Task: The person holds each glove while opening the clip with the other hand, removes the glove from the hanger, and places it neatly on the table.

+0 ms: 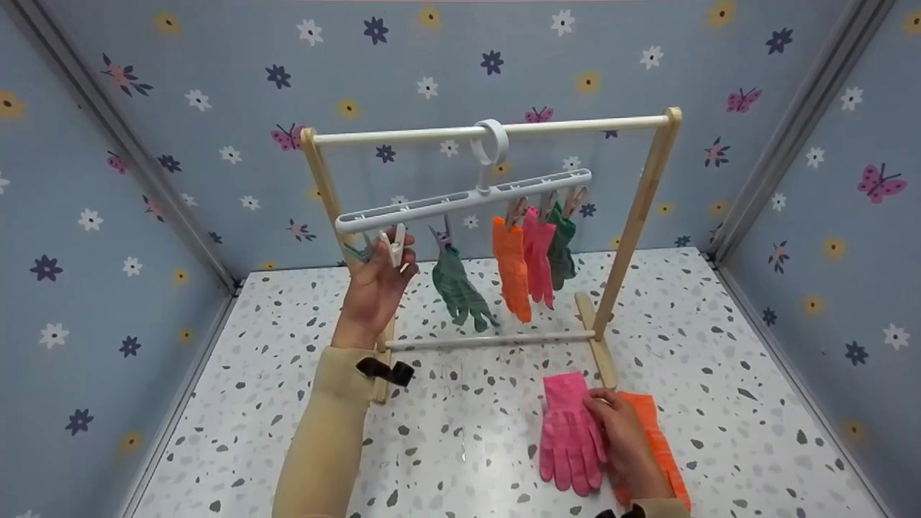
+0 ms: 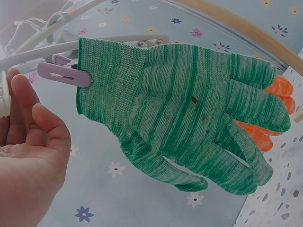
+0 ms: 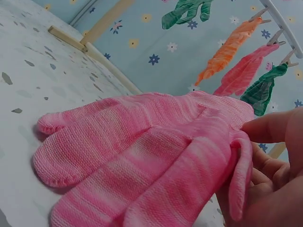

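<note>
In the head view, my left hand (image 1: 374,288) curls its fingers at a white clothespin (image 1: 394,246) under the left end of the white hanger (image 1: 410,213). The left wrist view shows that hand (image 2: 33,156) beside a green glove (image 2: 175,104), which hangs from a purple clothespin (image 2: 64,74). My right hand (image 1: 629,439) pinches the side edge of a pink glove (image 1: 568,432) near its cuff; the glove lies flat on the speckled surface. In the right wrist view, the fingertips (image 3: 251,130) meet the pink glove (image 3: 142,146) at its cuff end.
An orange glove (image 1: 658,439) lies partly under my right forearm. The hanger hangs on a rack's top bar (image 1: 403,135), with orange (image 1: 512,273), pink (image 1: 540,259) and dark green (image 1: 563,248) gloves clipped at its right. A teal clothespin (image 1: 357,252) hangs at the left. Flowered walls stand around.
</note>
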Tool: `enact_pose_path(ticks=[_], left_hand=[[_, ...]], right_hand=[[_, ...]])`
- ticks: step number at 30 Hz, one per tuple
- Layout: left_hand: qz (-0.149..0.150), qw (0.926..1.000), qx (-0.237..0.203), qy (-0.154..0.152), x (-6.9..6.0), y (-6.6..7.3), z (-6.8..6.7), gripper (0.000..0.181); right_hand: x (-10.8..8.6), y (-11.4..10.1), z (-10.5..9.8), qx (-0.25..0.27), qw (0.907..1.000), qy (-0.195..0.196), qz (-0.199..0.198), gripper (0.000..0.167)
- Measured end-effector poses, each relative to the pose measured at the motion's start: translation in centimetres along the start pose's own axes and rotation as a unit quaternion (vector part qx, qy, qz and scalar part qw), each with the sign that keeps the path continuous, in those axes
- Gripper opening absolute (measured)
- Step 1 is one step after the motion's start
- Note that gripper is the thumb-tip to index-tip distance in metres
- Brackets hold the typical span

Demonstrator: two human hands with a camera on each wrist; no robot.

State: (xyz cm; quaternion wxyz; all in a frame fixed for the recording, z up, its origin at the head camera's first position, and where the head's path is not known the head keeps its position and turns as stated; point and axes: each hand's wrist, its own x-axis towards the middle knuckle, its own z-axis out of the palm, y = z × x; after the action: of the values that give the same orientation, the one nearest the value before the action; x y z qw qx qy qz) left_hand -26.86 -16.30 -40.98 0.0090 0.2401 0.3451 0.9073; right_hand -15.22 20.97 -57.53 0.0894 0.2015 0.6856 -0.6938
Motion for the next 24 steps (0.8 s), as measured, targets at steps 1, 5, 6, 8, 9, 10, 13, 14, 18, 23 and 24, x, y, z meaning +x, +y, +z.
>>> enact_pose_path(ticks=[1,5,6,8,9,10,13,14,18,23,24], left_hand=[[0.002,1.0000,0.001,-0.001,0.0,0.0,0.0,0.041],[0.008,0.9999,-0.001,-0.007,0.0,0.0,-0.1,0.041],[0.009,0.9999,-0.002,-0.008,0.0,-0.1,-0.1,0.041],[0.010,0.9999,-0.004,-0.009,0.0,-0.1,-0.1,0.040],[0.011,0.9999,-0.005,-0.010,0.0,-0.1,-0.1,0.040],[0.010,0.9999,-0.007,-0.009,0.0,-0.2,-0.1,0.039],[0.007,0.9998,-0.015,-0.007,0.1,-0.2,-0.1,0.039],[0.006,0.9998,-0.018,-0.006,0.1,-0.2,-0.1,0.039],[0.006,0.9997,-0.024,-0.007,0.1,-0.2,-0.1,0.039],[0.001,0.9997,-0.022,-0.007,0.1,-0.3,0.0,0.040],[0.000,0.9997,-0.022,-0.007,0.1,-0.3,0.0,0.040]], right_hand=[[0.1,0.1,-0.1,-0.008,1.0000,0.002,-0.004,0.028],[0.3,0.6,-0.4,-0.057,0.9978,0.017,-0.029,0.027],[0.2,0.7,-0.4,-0.074,0.9964,0.022,-0.036,0.027],[0.1,0.8,-0.5,-0.106,0.9928,0.029,-0.046,0.026],[0.1,0.9,-0.5,-0.122,0.9906,0.034,-0.051,0.026],[0.0,1.0,-0.5,-0.136,0.9884,0.037,-0.056,0.025],[-0.1,1.2,-0.6,-0.174,0.9815,0.045,-0.067,0.024],[0.0,1.3,-0.6,-0.184,0.9793,0.047,-0.070,0.024],[0.1,1.5,-0.7,-0.228,0.9684,0.049,-0.089,0.022],[0.5,1.6,-1.1,-0.261,0.9602,0.041,-0.091,0.019],[0.6,1.6,-1.2,-0.262,0.9605,0.038,-0.084,0.019]])
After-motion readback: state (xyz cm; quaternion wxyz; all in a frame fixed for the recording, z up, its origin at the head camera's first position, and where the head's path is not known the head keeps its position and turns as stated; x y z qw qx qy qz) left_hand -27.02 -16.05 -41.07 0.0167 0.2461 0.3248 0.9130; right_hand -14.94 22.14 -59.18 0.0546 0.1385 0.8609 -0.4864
